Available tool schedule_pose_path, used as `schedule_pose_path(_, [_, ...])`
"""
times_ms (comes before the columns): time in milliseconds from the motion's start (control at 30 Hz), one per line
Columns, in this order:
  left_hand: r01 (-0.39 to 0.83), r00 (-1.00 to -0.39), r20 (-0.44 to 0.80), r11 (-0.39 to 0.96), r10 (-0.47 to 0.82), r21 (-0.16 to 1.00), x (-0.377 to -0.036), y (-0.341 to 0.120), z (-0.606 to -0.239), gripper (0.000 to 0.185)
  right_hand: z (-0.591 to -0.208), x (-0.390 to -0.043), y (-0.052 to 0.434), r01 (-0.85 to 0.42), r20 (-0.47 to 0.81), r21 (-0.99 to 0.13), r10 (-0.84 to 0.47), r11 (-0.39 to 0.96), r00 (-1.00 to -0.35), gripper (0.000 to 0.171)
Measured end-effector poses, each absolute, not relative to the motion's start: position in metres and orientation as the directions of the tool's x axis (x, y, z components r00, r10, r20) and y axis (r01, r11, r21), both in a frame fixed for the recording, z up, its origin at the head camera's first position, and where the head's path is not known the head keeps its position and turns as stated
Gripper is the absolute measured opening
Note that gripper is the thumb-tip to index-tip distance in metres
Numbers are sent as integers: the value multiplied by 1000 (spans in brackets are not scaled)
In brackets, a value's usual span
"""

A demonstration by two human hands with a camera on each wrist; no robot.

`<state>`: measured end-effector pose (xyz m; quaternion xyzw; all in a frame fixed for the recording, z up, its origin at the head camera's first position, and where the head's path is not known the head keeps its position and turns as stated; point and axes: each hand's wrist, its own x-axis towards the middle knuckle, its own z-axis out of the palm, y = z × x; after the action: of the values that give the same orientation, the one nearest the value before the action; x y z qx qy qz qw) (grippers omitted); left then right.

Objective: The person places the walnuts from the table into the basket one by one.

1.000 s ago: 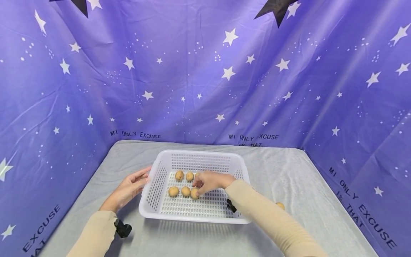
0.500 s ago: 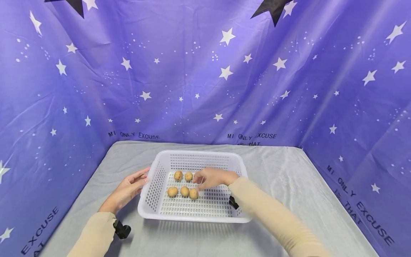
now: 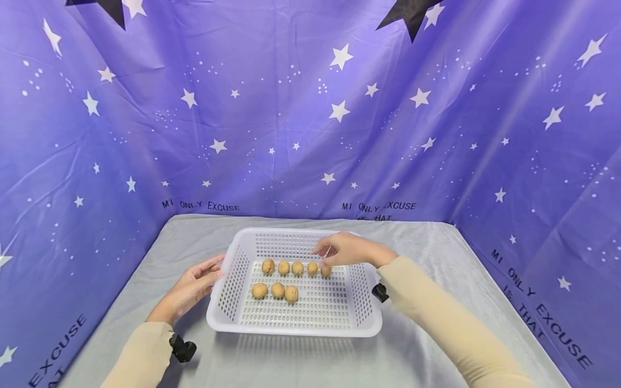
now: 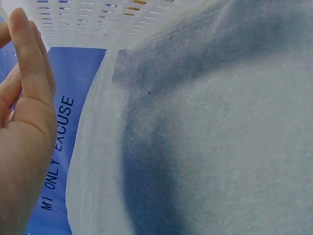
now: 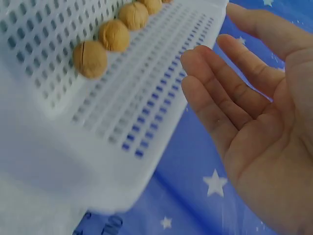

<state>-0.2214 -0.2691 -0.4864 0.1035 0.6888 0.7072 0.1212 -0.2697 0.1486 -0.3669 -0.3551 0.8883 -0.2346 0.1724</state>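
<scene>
A white perforated plastic basket (image 3: 293, 331) holds walnuts in two rows. Several form the back row, among them a walnut (image 3: 297, 268) in its middle; three make up the front row, ending in a walnut (image 3: 291, 293). My left hand (image 3: 196, 285) rests with extended fingers against the basket's left rim. Over the right end of the back row is my right hand (image 3: 350, 249), its fingertips close to the last walnut (image 3: 326, 270). From the right wrist, the right hand (image 5: 254, 107) shows loosely bent fingers and nothing in its palm.
Grey cloth (image 3: 301, 362) covers the table under the basket. Purple star-printed curtains (image 3: 286, 108) enclose the back and both sides. The right sleeve (image 3: 436, 318) crosses over the table's right part and hides some of it.
My right hand has moved right and away from me, from the basket's middle to the back row's right end, uncovering more walnuts there. The left hand stays at the rim.
</scene>
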Motion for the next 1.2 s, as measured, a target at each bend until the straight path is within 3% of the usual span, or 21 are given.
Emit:
schedule_pose_path(667, [-27,-950,-22,-14,310,1000,-223,-269,-488,61,-366,-248,274,-488,-16,-541,-589,685,-808,36])
schedule_pose_path(900, [-35,-951,-28,-16,307,999,-222,-269,-488,61,-387,-232,311,-471,-12,-543,-567,695,-823,34])
schedule_pose_path(1200, [-20,-946,-10,-27,324,999,-222,-269,-488,61,-430,-207,345,-376,-75,-626,-534,683,-842,32])
